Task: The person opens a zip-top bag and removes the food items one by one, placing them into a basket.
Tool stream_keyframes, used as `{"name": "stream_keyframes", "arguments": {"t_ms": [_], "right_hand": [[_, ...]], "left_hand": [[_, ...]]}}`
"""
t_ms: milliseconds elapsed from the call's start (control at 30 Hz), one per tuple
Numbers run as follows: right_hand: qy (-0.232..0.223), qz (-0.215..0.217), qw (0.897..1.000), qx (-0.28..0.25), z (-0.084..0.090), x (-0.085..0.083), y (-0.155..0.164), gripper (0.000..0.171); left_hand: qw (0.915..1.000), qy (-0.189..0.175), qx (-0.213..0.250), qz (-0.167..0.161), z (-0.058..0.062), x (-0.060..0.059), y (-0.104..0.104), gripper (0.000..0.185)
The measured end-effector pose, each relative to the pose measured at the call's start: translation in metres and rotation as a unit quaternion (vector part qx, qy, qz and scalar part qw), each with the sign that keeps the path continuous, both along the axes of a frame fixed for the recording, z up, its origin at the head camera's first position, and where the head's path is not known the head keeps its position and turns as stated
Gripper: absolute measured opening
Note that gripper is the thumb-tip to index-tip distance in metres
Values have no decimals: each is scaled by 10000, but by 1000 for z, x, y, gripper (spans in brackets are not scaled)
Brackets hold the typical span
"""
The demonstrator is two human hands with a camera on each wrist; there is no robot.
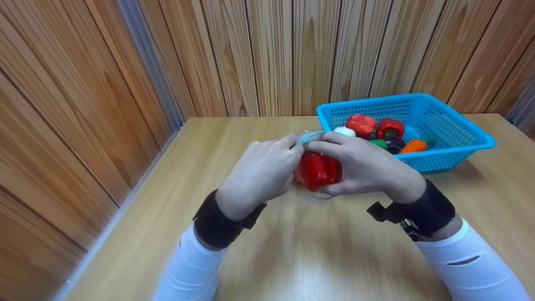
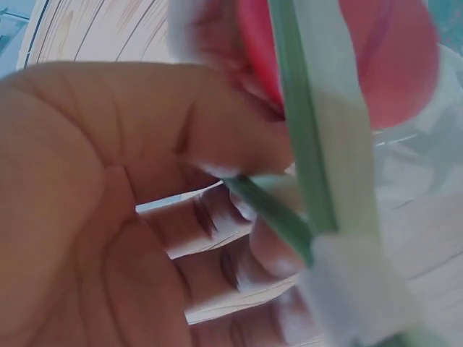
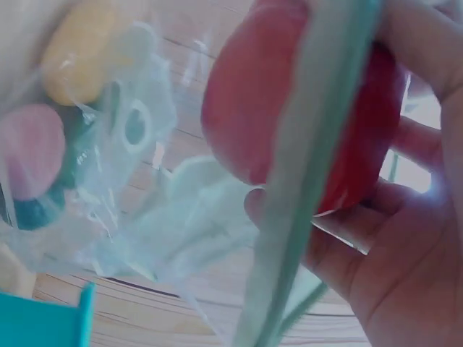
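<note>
Over the table, my right hand point(image 1: 363, 163) grips a red bell pepper point(image 1: 319, 169) with the thumb below and fingers above. The pepper is at the mouth of a clear plastic zip bag point(image 3: 210, 217), behind its pale green zip strip point(image 3: 307, 166) in the right wrist view. My left hand point(image 1: 267, 167) pinches the bag's edge between thumb and forefinger, close beside the pepper. A whitish slider point(image 2: 358, 285) sits on the strip near these fingertips. Farther down, a yellow piece point(image 3: 81, 54) and a pink piece point(image 3: 32, 152) show through the plastic.
A blue basket point(image 1: 451, 151) stands at the back right. In it lie another red pepper point(image 1: 390, 129), a red lumpy piece point(image 1: 360, 125), an orange carrot point(image 1: 413, 146), a dark eggplant point(image 1: 395, 146) and a white piece point(image 1: 345, 131). Wooden panel walls point(image 1: 271, 58) border the table point(image 1: 301, 259).
</note>
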State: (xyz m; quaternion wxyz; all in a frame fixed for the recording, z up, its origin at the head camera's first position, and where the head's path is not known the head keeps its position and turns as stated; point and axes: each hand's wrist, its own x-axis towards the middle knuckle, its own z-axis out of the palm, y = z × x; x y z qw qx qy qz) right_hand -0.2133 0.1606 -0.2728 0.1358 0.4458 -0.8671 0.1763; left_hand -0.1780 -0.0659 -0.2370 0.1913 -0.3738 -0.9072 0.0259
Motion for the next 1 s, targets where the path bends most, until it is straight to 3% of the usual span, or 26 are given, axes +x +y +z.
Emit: {"name": "stream_keyframes", "arguments": {"t_ms": [100,200,400,533,600,733,1000], "right_hand": [[360,239,9975,-553,-1,-1,2,84],[882,541,9870,-1230,-4,-4,0,78],[1962,652,9455,-2515,-4,-7,-5,71],[2530,28,9079,-3341,-4,-14,-3,68],[2580,-418,8960,-3590,-5,-19,-1,69],[2368,-1221,8915,-3664,-12,-32,6,70],[2006,-2337,8795,-3627,-37,-66,33,72]], "left_hand": [[9999,5,7,114,-2,0,-1,27],[9997,-11,-37,232,-3,-1,-1,25],[9998,-100,-50,140,-2,0,-1,19],[9999,-154,-70,-20,-2,0,-1,15],[9998,-161,-79,-54,-2,0,-1,15],[9996,-279,-35,-85,-3,0,-2,17],[9994,-343,-60,-73,-2,1,-1,24]]}}
